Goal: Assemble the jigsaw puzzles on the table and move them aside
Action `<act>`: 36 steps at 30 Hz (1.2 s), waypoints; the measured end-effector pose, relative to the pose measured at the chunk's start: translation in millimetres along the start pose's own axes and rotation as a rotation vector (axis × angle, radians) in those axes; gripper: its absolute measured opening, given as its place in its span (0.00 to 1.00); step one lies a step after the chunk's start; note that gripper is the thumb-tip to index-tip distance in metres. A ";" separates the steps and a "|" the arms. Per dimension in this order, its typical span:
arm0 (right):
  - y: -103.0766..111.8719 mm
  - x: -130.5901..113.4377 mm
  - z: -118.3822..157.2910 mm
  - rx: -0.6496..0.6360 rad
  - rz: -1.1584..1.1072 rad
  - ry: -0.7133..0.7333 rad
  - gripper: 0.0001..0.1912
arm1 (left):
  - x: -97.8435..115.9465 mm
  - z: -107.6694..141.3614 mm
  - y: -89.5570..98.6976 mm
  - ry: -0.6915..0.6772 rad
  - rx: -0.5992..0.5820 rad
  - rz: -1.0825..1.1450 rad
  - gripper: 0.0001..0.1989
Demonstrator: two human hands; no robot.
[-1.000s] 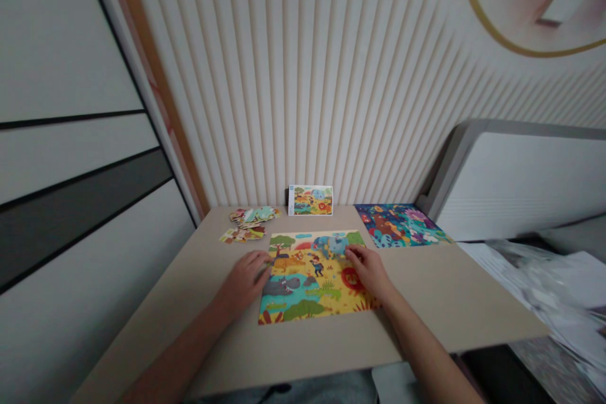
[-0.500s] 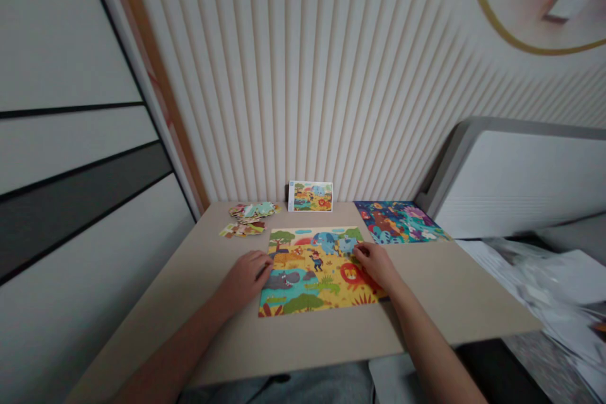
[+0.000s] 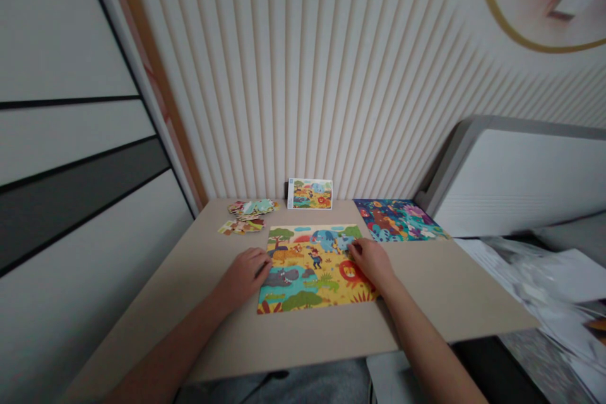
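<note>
A jigsaw puzzle (image 3: 303,271) of safari animals, with elephants, a lion, a hippo and crocodiles, lies flat on the table before me. My left hand (image 3: 246,271) rests at its left edge, fingers lightly bent over the border and thumb apart, holding nothing visible. Over the right part of the picture, between the blue elephant and the lion, my right hand (image 3: 372,259) bends its fingers together with the tips down on the puzzle. Whatever may be under those fingertips is hidden. Part of the puzzle's right side is covered by this hand and wrist.
A small picture box (image 3: 310,194) showing the same scene stands against the ribbed wall. Loose puzzle pieces (image 3: 250,209) lie piled at the back left. A second, dark blue puzzle (image 3: 400,221) lies at the back right. Papers and plastic (image 3: 540,284) sit beyond the table's right edge.
My right hand has shifted slightly left across the puzzle, its fingertips nearer the elephant. My left hand stays at the left edge. The view has moved slightly.
</note>
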State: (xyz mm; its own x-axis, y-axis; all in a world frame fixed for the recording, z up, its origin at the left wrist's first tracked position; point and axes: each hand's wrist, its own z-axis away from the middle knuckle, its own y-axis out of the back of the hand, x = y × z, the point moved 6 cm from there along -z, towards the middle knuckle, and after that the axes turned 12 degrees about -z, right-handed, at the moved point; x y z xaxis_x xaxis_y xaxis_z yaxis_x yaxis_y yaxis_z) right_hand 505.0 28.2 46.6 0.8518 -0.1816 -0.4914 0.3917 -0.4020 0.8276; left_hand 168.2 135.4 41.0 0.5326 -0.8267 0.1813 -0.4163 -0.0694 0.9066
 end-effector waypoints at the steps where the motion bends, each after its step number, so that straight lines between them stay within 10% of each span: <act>1: 0.2 1.6 -0.6 0.007 -0.030 -0.002 0.16 | 0.1 0.0 0.1 -0.001 -0.001 0.001 0.12; 15: -4.9 14.1 -1.2 -0.034 -0.208 -0.023 0.19 | 0.2 0.4 0.5 0.003 -0.002 0.002 0.10; 28: 18.7 20.0 -3.1 0.213 -0.616 0.020 0.27 | -0.2 0.6 -1.2 -0.004 -0.008 -0.007 0.09; 36: -1.8 21.5 -14.9 0.057 -0.683 0.002 0.27 | 1.5 0.3 1.9 -0.008 0.013 0.004 0.09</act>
State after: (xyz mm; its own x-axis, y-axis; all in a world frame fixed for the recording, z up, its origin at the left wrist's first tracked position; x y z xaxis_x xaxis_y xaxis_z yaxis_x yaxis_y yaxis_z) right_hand 527.8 38.4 38.5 0.4210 0.1314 -0.8975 0.8226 -0.4721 0.3168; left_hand 168.0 133.9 42.9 0.5253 -0.8312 0.1821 -0.4282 -0.0732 0.9007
